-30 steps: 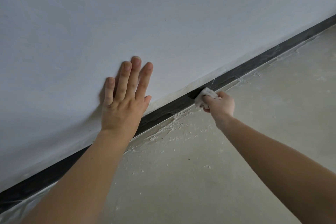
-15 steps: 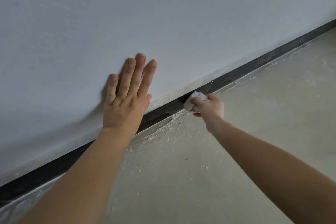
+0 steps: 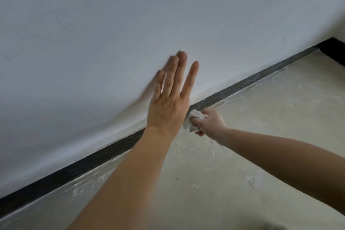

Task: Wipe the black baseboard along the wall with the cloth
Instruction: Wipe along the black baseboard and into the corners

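- The left hand point(image 3: 168, 106) is reaching out towards the wall point(image 3: 130, 24), palm facing it, with a soft shadow lying beside it on the paint.
- Its fingers point(image 3: 189, 78) are stretching out straight, mostly side by side, with the one nearest the baseboard standing slightly apart; whether they are touching the wall is unclear because the tips are blurred.
- The right hand point(image 3: 211, 124) is curling around a crumpled white cloth point(image 3: 193, 119), its fingers closing on the wad and gripping it.
- The cloth is sitting low against the baseboard point(image 3: 242, 85) where it is meeting the floor point(image 3: 270, 145), just beside the left hand's heel, which is covering part of the strip there.
- The baseboard is running as a black diagonal band from the lower left up to a corner at the upper right, where a second black strip is turning off along another wall.
- The floor is showing pale, with white plaster crumbs and smears lying along the foot of the baseboard.
- Both bare forearms are coming in from the bottom edge.
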The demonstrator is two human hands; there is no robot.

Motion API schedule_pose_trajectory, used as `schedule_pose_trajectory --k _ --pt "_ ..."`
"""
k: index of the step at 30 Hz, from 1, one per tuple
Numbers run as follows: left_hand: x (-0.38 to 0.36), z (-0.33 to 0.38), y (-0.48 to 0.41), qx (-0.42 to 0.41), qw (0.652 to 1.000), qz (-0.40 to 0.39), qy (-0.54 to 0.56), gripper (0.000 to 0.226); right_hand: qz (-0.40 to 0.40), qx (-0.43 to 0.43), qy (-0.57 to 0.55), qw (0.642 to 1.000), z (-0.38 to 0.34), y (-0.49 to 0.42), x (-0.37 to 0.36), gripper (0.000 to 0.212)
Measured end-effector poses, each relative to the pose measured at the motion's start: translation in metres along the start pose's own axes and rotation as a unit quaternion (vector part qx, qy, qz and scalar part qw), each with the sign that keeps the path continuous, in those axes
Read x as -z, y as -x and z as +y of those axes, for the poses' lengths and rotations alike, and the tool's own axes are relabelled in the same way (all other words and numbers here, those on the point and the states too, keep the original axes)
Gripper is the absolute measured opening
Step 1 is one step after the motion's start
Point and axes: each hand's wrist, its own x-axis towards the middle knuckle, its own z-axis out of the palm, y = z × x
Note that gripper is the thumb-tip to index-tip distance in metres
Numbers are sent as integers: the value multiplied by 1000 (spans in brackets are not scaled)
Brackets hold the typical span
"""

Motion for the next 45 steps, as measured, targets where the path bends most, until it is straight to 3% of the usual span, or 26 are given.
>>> schedule_pose_trajectory --k 4,7,13,18,22,26,34,43,45 --pt "-19 9 2 22 998 15 -53 92 67 52 -28 996 -1 -2 -19 21" --pt "-28 9 -1 23 993 19 -115 93 73 69 -34 994 4 -12 -16 22" --pt "-43 12 -3 46 982 27 -184 100 151 -19 -113 982 23 -58 26 20" --pt "-44 13 -4 38 980 36 -194 102 71 -43 -93 992 37 -53 40 15" --pt "-43 13 -6 42 980 34 -191 99 -66 27 -66 995 28 -27 16 13" --pt "-41 13 -6 44 977 28 -207 99 -54 40 -101 993 17 -32 3 21" --pt "-34 21 -7 73 975 -16 -209 104 -32 2 -83 996 52 -89 55 18" --pt "-11 84 -26 226 948 -148 -166 99 -198 23 -104 974 88 -85 75 11" --pt "-2 98 -34 169 960 -157 -158 95 -206 13 -115 972 88 -79 72 12"
